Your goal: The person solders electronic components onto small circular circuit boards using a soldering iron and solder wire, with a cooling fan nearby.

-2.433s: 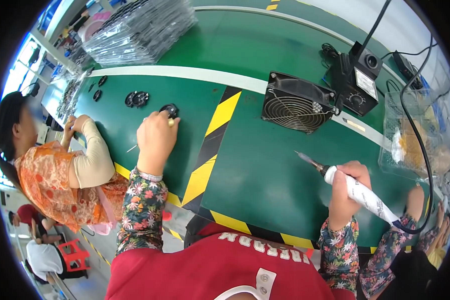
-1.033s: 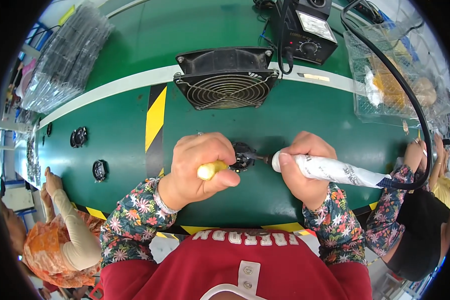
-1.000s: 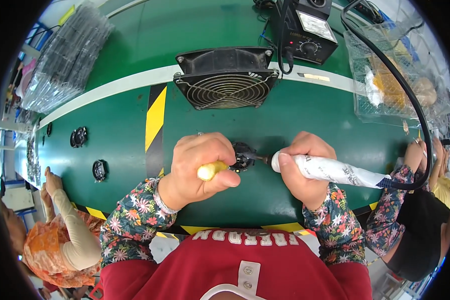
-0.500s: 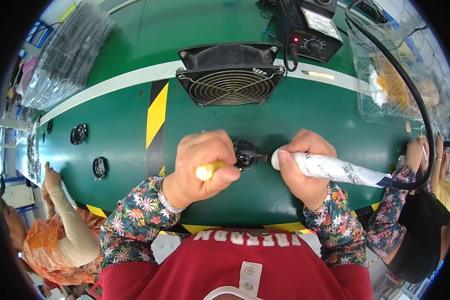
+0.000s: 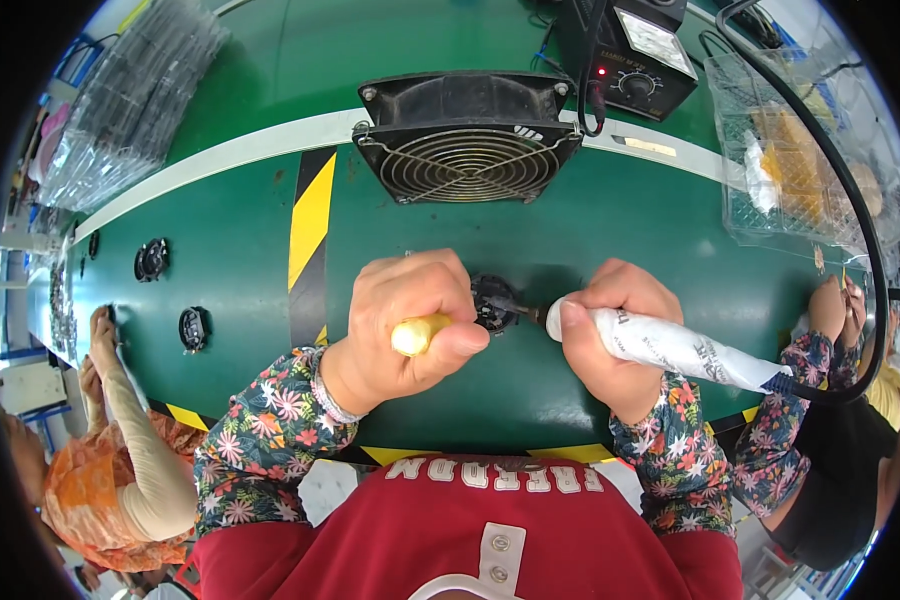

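Observation:
My right hand (image 5: 620,330) is closed round the white-wrapped handle of a soldering iron (image 5: 675,350), and a black cable leaves its rear end. Its dark tip reaches left to a small round black part (image 5: 492,303) on the green table; whether they touch is hard to tell. Closed in a fist beside that part, my left hand (image 5: 405,320) grips a thin yellow stick-like handle (image 5: 419,336), seen end-on. The far end of the handle is hidden, and my left fingers cover the left side of the black part.
A black fan (image 5: 468,145) with a wire guard stands just beyond my hands. Two more black parts (image 5: 152,260) lie at left. Behind sit a soldering station (image 5: 638,60) and clear plastic trays (image 5: 780,160). Co-workers sit on both sides; stacked trays (image 5: 135,100) rise at far left.
The view has shifted slightly. Both hands keep their grips and hold nearly the same place at the black part. At left, a co-worker's hand has moved a little farther up the table.

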The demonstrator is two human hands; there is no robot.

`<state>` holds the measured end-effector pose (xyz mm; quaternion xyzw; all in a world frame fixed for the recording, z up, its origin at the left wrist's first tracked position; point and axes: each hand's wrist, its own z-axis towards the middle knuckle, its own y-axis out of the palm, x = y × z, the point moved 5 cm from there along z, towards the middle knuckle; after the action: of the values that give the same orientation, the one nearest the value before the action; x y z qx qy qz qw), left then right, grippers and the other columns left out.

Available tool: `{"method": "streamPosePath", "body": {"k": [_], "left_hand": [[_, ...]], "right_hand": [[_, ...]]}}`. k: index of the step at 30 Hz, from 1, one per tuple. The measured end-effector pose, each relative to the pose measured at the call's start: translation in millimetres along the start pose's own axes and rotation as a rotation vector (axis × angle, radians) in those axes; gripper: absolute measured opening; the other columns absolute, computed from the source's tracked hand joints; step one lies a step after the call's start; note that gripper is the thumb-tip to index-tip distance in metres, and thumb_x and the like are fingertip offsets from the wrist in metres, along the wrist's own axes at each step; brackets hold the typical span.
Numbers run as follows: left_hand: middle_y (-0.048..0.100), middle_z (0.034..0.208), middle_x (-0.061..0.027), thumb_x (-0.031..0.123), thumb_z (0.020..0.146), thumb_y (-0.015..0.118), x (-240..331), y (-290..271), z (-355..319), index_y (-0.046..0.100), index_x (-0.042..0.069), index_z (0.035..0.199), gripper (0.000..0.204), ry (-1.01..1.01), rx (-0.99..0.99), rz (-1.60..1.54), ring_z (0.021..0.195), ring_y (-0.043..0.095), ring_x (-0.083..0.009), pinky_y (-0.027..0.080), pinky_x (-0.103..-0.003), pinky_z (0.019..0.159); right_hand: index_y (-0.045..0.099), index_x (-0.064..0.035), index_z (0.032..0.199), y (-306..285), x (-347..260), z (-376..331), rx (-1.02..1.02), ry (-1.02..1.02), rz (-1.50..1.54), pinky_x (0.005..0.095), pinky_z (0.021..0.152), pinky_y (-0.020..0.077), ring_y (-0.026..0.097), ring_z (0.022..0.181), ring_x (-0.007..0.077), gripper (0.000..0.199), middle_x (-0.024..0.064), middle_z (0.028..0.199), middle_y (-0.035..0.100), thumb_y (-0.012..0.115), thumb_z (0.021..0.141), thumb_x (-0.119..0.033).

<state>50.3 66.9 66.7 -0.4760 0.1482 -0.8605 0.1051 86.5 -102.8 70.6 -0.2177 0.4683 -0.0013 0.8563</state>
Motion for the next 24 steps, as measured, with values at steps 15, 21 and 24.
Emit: {"method": "streamPosePath", "body": {"k": [15,21,24], "left_hand": [[0.057,0.063,-0.0091,0.043,0.087,0.049,2.0,-0.7,2.0,0.050,0.004,0.067,0.044,0.021,-0.028,0.010,0.052,0.053,-0.0193,0.040,-0.027,0.047],[0.057,0.062,-0.0090,0.041,0.087,0.049,-0.4,0.8,2.1,0.050,0.004,0.066,0.043,0.042,-0.016,0.009,0.051,0.052,-0.0194,0.040,-0.028,0.046],[0.047,0.055,-0.0045,0.030,0.077,0.065,-1.4,0.8,1.9,0.046,0.007,0.060,0.035,0.089,0.080,-0.022,0.044,0.045,-0.0192,0.034,-0.028,0.040]], "right_hand": [[0.051,-0.0061,0.062,1.6,-10.1,3.2,0.004,-0.028,-0.021,0.0288,0.041,0.0340,0.047,0.043,0.0194,0.016,0.0044,0.053,0.047,0.067,0.064,-0.002],[0.052,-0.0056,0.063,-1.0,-4.4,-0.9,0.020,0.014,0.012,0.0280,0.042,0.0361,0.048,0.044,0.0176,0.016,0.0044,0.054,0.050,0.067,0.066,-0.003],[0.052,-0.0052,0.063,-3.8,-2.9,-1.3,0.034,0.035,0.028,0.0275,0.042,0.0371,0.049,0.044,0.0168,0.016,0.0044,0.055,0.051,0.067,0.067,-0.002]]}}
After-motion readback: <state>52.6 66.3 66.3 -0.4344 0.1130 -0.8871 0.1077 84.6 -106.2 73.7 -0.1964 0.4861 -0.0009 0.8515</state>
